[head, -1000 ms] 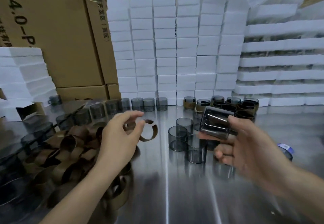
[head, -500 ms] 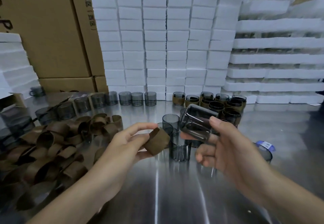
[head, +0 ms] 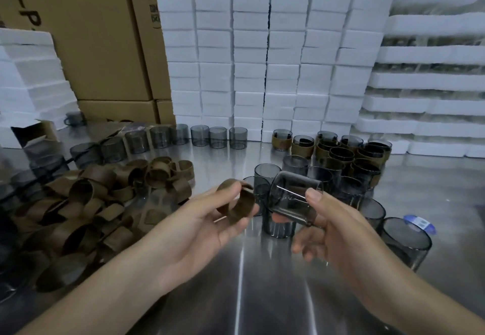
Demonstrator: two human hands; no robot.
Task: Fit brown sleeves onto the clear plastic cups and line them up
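Brown sleeve (head: pixel 237 202): pinched in my left hand (head: pixel 199 224).
Cup (head: pixel 294 198): gripped in my right hand (head: pixel 333 232), tipped sideways, one end toward sleeve, just beside.

Tally: 1 clear grey plastic cup (head: pixel 294 200) in right hand (head: pixel 338 232), 1 brown ring-shaped sleeve (head: pixel 238 204) in left hand (head: pixel 199 227). back-row bare cups (head: pixel 199 135): 8 countable, rest blurred. mid-table bare cups (head: pixel 266 172): about 8. sleeved cups (head: pixel 303 148): about 9. loose sleeve pile (head: pixel 99 203): too many to count

Bare tabletop (head: pixel 252 295) lies between sleeve pile (head: pixel 86 208) and cups (head: pixel 367 193).
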